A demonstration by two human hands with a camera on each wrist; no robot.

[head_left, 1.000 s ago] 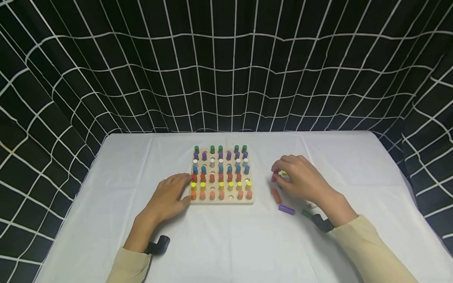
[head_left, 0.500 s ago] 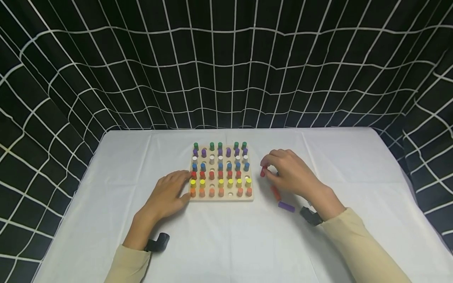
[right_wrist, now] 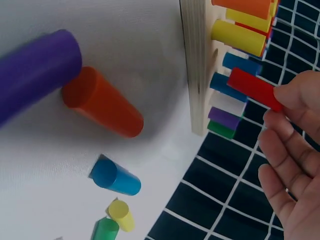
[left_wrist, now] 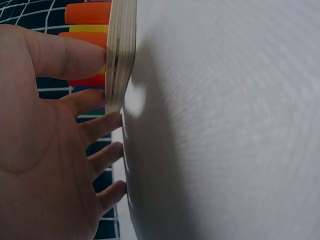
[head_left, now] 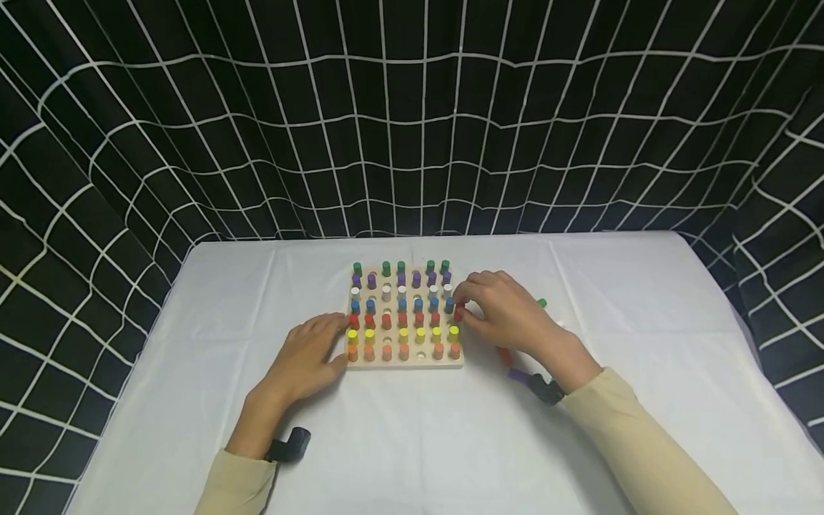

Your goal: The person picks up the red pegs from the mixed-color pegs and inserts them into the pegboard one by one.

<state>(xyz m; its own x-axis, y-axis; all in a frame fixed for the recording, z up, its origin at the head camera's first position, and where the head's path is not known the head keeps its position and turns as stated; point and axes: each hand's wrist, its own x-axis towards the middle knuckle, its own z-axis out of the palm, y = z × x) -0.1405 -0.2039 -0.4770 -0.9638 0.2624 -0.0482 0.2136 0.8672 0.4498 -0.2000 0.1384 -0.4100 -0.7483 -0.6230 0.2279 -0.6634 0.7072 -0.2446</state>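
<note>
A wooden pegboard (head_left: 405, 365) stands on the white cloth, filled with rows of green, purple, white, blue, red, yellow and orange pegs; a few holes show bare. My left hand (head_left: 305, 357) rests at the board's left side, its thumb and index fingertip touching the edge in the left wrist view, the other fingers extended. Between thumb and fingertips my right hand (head_left: 508, 307) pinches a red peg (right_wrist: 252, 87). That peg is held at the board's right edge, near the end of the red row; its lower end appears free of any hole.
Loose pegs lie right of the board, partly under the right hand: purple (right_wrist: 40, 70), orange (right_wrist: 102, 102), blue (right_wrist: 117, 177), yellow (right_wrist: 121, 215) and green (right_wrist: 106, 230). A black net-patterned backdrop (head_left: 412, 143) with white lines surrounds the table's back and sides.
My right hand has carried the red peg leftward from the loose pegs to the board's right edge. The left hand stays at the board's left side.
</note>
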